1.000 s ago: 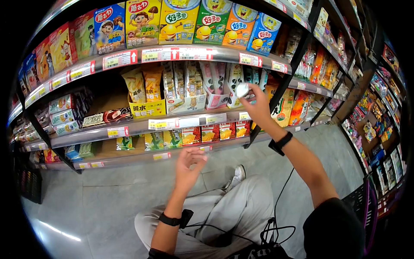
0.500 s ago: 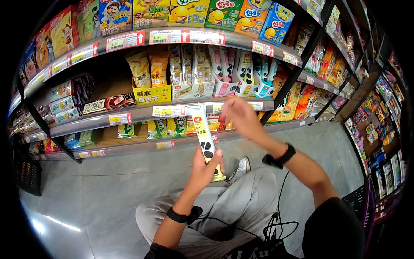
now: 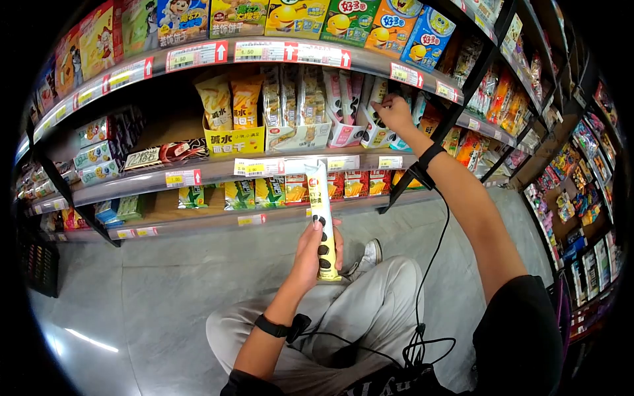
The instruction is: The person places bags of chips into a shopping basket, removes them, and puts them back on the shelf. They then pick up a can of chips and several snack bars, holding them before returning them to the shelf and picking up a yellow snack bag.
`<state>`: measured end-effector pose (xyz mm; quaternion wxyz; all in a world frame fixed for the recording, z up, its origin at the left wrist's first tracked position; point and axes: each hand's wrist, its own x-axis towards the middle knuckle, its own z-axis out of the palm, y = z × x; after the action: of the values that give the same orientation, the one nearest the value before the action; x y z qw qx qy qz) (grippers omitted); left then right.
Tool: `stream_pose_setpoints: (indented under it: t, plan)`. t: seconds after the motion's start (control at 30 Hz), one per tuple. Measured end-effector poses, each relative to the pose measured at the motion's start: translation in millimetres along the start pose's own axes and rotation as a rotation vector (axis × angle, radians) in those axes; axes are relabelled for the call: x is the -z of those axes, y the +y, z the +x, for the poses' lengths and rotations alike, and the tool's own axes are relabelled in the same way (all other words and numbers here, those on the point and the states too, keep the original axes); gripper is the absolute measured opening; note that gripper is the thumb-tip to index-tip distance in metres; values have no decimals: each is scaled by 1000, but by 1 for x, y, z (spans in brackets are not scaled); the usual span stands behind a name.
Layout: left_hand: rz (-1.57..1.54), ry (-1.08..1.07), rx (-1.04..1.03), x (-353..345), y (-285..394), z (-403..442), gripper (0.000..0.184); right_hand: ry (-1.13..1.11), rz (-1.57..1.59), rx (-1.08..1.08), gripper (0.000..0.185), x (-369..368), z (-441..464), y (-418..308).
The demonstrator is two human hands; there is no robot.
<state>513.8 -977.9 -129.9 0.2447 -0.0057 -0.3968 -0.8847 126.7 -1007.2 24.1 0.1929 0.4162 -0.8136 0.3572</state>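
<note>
My left hand (image 3: 310,254) is wrapped round a long, slim cookie packet (image 3: 321,224), white at the top and yellow at the bottom, with dark round cookies printed on it. The packet stands nearly upright in front of the shelf. Up on the middle shelf, my right hand (image 3: 398,114) has its fingers curled at a white display box (image 3: 377,136) of similar packets. What lies between those fingertips is hidden. Beside that box are a pink-and-white box (image 3: 344,136) and a blue-and-white box (image 3: 403,143), each holding slim packets.
Price labels line the shelf edge (image 3: 218,170). Yellow bread-snack bags (image 3: 214,109) stand left of the boxes, and colourful cartons (image 3: 350,23) fill the shelf above. A black cable (image 3: 432,267) hangs from my right wrist. A black basket (image 3: 41,264) sits at far left.
My right hand has moved up and right, from before the shelf edge into the white box. The left hand's packet has turned more upright and shifted slightly right.
</note>
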Motion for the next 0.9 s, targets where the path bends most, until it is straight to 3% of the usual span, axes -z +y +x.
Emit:
stream_pose_setpoints:
  t: [0.13,0.23,0.27,0.33,0.4,0.47,0.67,0.73,0.8,0.9]
  plan:
    - [9,2,-19,0,2,0,50,119,-2,142,46,2,-13,11]
    - [0,-13,-9,-2,3,-1,50,-6,280,-132,42,14,-24,11]
    - [-13,-3,-7,-4,4,-2,51,-4,278,-129,42,19,-29,8]
    - [-25,5,-8,-6,6,-2,51,67,573,-341,43,25,-36,10]
    - [-28,-1,-15,-3,6,-1,54,26,640,-356,44,39,-44,14]
    - [-22,-6,-26,4,3,1,56,125,809,-397,42,47,-54,17]
    - [-4,18,-62,8,-2,8,59,298,1003,-319,35,79,-126,-14]
    - [10,91,-113,11,-8,11,58,91,883,-315,34,83,-154,-17]
    - [40,106,-86,14,-8,11,61,225,830,-2,29,57,-178,-30]
    - [115,191,-112,14,-7,13,61,45,614,165,29,60,-204,-79]
